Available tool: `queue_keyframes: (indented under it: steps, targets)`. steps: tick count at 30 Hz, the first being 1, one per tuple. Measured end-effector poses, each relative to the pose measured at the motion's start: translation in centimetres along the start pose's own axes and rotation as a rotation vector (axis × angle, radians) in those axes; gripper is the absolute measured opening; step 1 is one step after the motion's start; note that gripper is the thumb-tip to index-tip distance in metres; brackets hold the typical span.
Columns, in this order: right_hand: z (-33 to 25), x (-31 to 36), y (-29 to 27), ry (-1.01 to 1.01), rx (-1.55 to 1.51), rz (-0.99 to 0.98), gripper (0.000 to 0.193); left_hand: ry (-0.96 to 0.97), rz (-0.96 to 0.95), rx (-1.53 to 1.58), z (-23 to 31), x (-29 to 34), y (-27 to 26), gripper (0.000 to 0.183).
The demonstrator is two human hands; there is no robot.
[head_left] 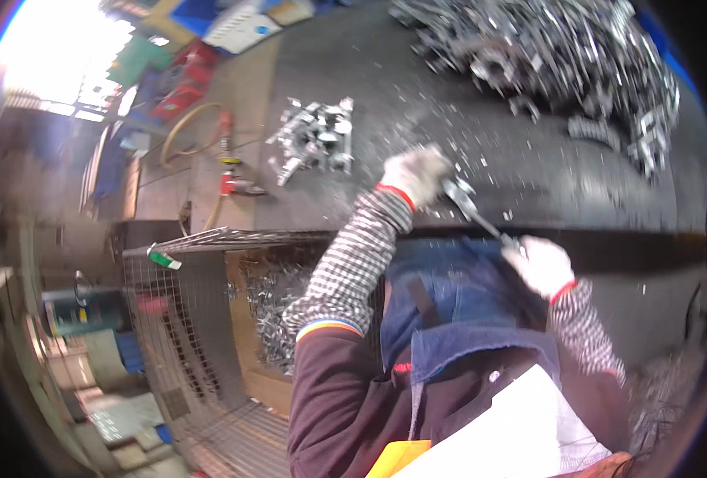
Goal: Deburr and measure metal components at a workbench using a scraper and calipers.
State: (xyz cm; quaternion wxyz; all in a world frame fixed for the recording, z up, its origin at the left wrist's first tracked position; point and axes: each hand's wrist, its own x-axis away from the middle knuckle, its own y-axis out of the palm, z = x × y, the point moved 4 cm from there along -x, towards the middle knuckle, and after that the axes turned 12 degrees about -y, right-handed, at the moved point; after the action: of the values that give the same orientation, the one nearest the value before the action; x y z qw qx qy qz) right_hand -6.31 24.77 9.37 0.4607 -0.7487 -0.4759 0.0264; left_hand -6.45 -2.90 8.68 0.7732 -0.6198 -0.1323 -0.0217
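Note:
My left hand (417,175), in a white glove with a red cuff, is closed over the dark bench near its front edge. Its fingers grip a small silver metal part (459,193), mostly on its right side. Lower and to the right, my right hand (541,267), gloved the same way, is wrapped around a hand tool with a thin metal shaft (487,225). The shaft points up and left, its tip at the metal part; whether it is a file or a scraper is too blurred to tell. Small metal chips lie around the left hand.
A large heap of silver metal parts (553,56) covers the far right of the bench (353,72). A smaller pile (315,139) lies left of my left hand. Farther left is a red air gun (227,179) with a hose. Below stands a wire cage (202,319) holding cardboard and metal parts.

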Motion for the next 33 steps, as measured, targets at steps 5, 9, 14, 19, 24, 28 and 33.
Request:
queue_keyframes:
  steps: [5,9,14,19,24,28,33]
  targets:
    - [3.0,-0.1,1.9,0.02,0.121,0.041,0.054,0.025,-0.067,0.05,0.4,-1.6,0.2,0.025]
    - [3.5,1.2,1.7,0.037,0.123,0.125,0.055,-0.038,-0.108,0.027,1.3,-1.6,0.6,0.025]
    - [2.8,1.3,1.5,-0.029,0.192,0.159,0.053,-0.059,-0.132,0.013,0.9,-1.4,0.6,0.025]
    - [2.9,0.6,1.9,-0.044,0.169,0.089,0.053,-0.029,-0.098,-0.005,1.0,-1.3,0.5,0.025]
    - [2.9,-0.2,2.3,-0.077,0.176,0.056,0.054,-0.047,-0.114,0.042,0.9,-1.4,0.6,0.023]
    - [2.6,0.9,2.1,0.055,0.212,0.059,0.041,-0.026,-0.083,0.023,0.9,-1.2,0.4,0.023]
    - [2.1,1.0,1.9,0.055,0.201,0.082,0.048,-0.008,-0.115,0.054,0.6,-1.5,0.7,0.025]
